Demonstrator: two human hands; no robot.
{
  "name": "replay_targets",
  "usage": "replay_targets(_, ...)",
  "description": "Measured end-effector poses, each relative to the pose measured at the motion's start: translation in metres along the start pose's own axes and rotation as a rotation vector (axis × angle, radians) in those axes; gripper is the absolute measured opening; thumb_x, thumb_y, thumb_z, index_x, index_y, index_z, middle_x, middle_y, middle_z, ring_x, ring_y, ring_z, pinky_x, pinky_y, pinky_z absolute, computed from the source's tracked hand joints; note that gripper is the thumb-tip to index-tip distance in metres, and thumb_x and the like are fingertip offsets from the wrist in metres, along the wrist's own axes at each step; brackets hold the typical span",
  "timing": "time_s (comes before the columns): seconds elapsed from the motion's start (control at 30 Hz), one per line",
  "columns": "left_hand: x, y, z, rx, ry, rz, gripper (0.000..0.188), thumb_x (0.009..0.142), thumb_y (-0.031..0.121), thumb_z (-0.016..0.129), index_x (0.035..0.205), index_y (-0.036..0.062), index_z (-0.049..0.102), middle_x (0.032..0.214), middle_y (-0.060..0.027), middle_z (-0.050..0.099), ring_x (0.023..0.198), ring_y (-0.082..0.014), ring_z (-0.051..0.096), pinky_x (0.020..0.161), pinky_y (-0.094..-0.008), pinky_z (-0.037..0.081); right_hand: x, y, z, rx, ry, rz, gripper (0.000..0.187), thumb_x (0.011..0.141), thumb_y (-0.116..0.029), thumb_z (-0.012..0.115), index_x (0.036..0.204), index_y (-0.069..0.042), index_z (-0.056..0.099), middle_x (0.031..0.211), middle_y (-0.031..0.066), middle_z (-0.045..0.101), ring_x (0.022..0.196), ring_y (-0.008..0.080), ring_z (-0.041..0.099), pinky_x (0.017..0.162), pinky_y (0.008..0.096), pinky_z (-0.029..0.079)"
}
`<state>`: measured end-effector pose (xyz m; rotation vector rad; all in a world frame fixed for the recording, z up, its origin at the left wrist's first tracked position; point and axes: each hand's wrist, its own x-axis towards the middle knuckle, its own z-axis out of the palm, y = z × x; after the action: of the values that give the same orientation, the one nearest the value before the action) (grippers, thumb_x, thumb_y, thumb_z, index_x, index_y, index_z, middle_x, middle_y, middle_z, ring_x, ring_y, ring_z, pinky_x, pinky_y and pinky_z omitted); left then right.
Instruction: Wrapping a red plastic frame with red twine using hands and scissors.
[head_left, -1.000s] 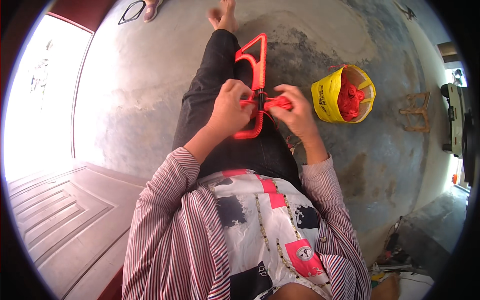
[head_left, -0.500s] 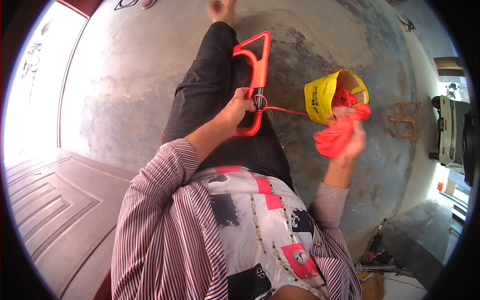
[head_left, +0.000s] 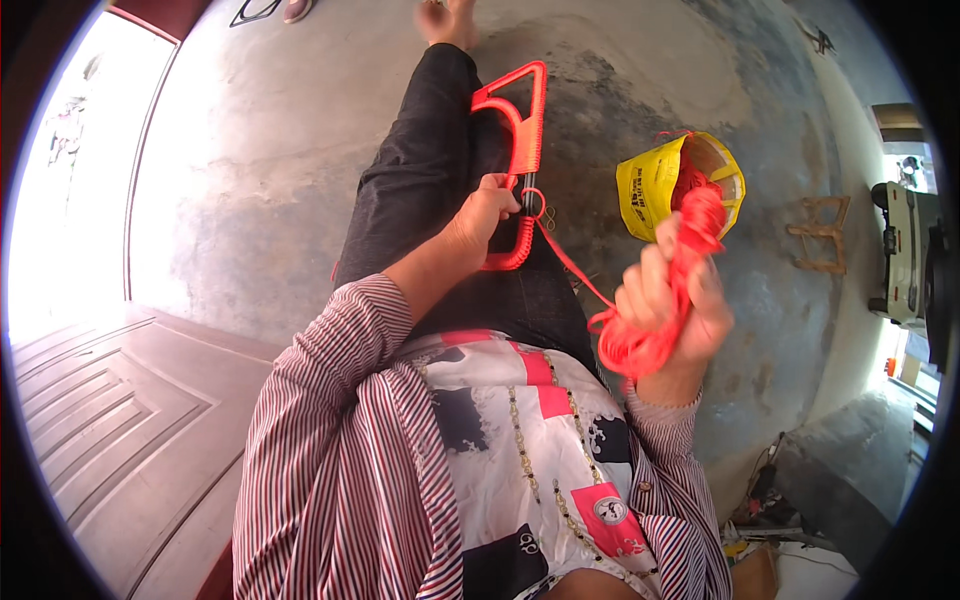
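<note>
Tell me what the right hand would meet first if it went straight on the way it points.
Apart from the red cord bundle in its grip, the right hand would probably meet the yellow container first; depth is unclear, so it might pass above.

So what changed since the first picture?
The right hand swung away from the red-wrapped frame, out to the right and back toward the body, taking the bundle of red cord along. A strand now stretches between them. The left hand stayed at the frame; the yellow bag stayed on the floor.
</note>
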<state>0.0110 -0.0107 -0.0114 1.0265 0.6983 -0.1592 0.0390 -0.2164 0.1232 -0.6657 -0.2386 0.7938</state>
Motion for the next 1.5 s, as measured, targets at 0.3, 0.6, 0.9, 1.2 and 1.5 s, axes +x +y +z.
replay_targets(0.3,0.009,-0.009,0.001,0.056,0.011,0.000,0.049,0.067,0.005,0.050,0.116,0.0005,0.050,0.088,-0.0004,0.048,0.082,-0.0127,0.042,0.083,-0.0234,0.034,-0.012,-0.036,0.055,0.114,-0.475,-0.116,0.032,0.093,-0.020,0.061,0.101,-0.006,0.034,0.053,0.0038,0.045,0.039,0.0122,0.037,0.039,0.0291,0.029)
replay_targets(0.6,-0.043,0.021,0.016,0.458,-0.235,0.633,0.034,0.079,-0.001,0.058,0.113,0.0033,0.054,0.086,-0.0054,0.062,0.086,-0.0119,0.058,0.079,-0.0277,0.047,0.016,-0.042,0.025,-0.311,-0.535,-0.367,0.014,0.089,-0.013,0.062,0.093,-0.005,0.052,0.084,0.0092,0.058,0.067,0.0173,0.054,0.058,0.0324,0.042)
replay_targets(0.9,-0.016,0.002,-0.014,0.776,0.190,0.465,0.019,0.087,0.017,0.061,0.085,-0.0015,0.060,0.081,-0.0231,0.063,0.081,-0.0411,0.062,0.072,-0.0443,0.049,0.073,0.071,-0.072,-1.641,-0.098,-0.020,0.034,0.072,-0.005,0.069,0.105,-0.006,0.060,0.094,0.0122,0.066,0.087,0.0330,0.065,0.074,0.0408,0.050)
replay_targets(1.2,-0.034,0.041,-0.006,0.780,0.397,0.898,0.007,0.089,0.002,0.056,0.083,-0.0007,0.058,0.070,-0.0119,0.057,0.064,-0.0200,0.060,0.062,-0.0323,0.050,0.068,0.077,-0.061,-1.070,0.146,-0.190,0.023,0.075,-0.003,0.072,0.092,-0.003,0.057,0.097,0.0127,0.062,0.081,0.0261,0.064,0.073,0.0347,0.052)
replay_targets(1.5,-0.036,0.049,0.002,0.370,-0.008,0.274,0.017,0.089,0.022,0.051,0.088,0.0075,0.059,0.079,0.0022,0.055,0.073,-0.0065,0.050,0.059,-0.0243,0.037,0.050,0.010,-0.050,-0.558,0.141,-0.541,0.026,0.091,-0.019,0.059,0.110,-0.001,0.059,0.106,0.0151,0.063,0.093,0.0244,0.062,0.088,0.0384,0.048)
